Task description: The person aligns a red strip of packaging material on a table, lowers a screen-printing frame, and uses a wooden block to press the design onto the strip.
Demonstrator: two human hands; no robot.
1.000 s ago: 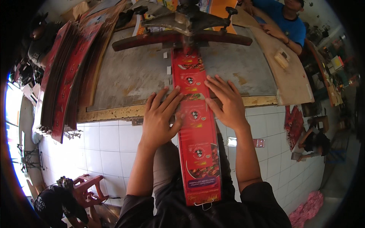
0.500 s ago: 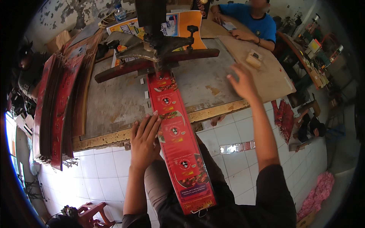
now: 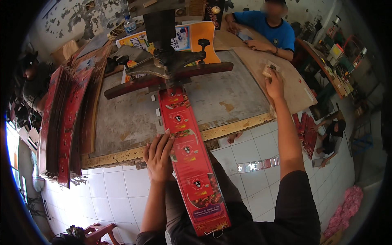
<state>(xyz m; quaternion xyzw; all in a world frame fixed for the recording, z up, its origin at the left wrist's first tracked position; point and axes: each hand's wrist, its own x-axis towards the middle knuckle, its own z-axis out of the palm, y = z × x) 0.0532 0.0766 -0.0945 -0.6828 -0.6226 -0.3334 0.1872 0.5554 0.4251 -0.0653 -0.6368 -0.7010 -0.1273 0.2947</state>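
A long red printed strip with food pictures (image 3: pixel 188 151), perhaps a stack of them, runs from under a dark metal press head (image 3: pixel 167 75) over the table's front edge to my lap. My left hand (image 3: pixel 159 157) lies along the strip's left edge, fingers stretched out and fingertips touching it; the thumb is partly hidden. Out to the right, my right hand (image 3: pixel 275 83) has its fingers closed around a small tan block (image 3: pixel 268 71) on the brown board (image 3: pixel 292 83). Its fingertips partly cover the block.
Stacks of red strips (image 3: pixel 69 126) stand at the left of the worn metal-topped table (image 3: pixel 126 122). Across the table sits a person in a blue shirt (image 3: pixel 273 32). Another person (image 3: pixel 332 134) is low at the right, by more red sheets (image 3: pixel 306 132). A red stool (image 3: pixel 100 234) stands lower left.
My right hand has moved forward and right from above the table onto the small tan block. My left hand stays at the strip's edge. The view has shifted slightly.
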